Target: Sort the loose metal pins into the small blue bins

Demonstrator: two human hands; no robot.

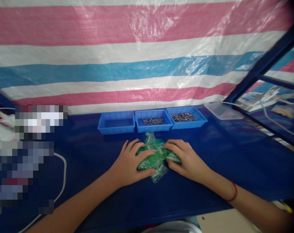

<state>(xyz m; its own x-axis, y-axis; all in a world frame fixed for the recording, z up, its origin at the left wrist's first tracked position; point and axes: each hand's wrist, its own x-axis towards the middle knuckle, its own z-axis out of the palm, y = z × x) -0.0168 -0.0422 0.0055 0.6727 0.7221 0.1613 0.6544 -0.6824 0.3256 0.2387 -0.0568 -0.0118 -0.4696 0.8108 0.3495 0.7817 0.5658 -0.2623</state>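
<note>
A heap of small clear and green plastic bags (154, 157) lies on the blue tabletop in front of me. Small contents show through the plastic, too small to name. My left hand (132, 161) wraps round the heap's left side, thumb and fingers curled over it. From the right, my right hand (184, 158) closes on the other side, its fingertips pressed into the bags. Just behind stand three blue bins. The left bin (116, 122) shows a bare floor. Metal screws or nails (153, 121) lie in the middle bin (142, 127), and more metal pieces (183, 117) fill the right bin (197, 121).
A clear plastic lid (223, 111) lies at the back right near a blue metal frame (261, 66). A white cable (64, 171) curves across the left side. Striped plastic sheeting (112, 72) hangs behind the table (224, 145). Blurred-out patches cover the far left.
</note>
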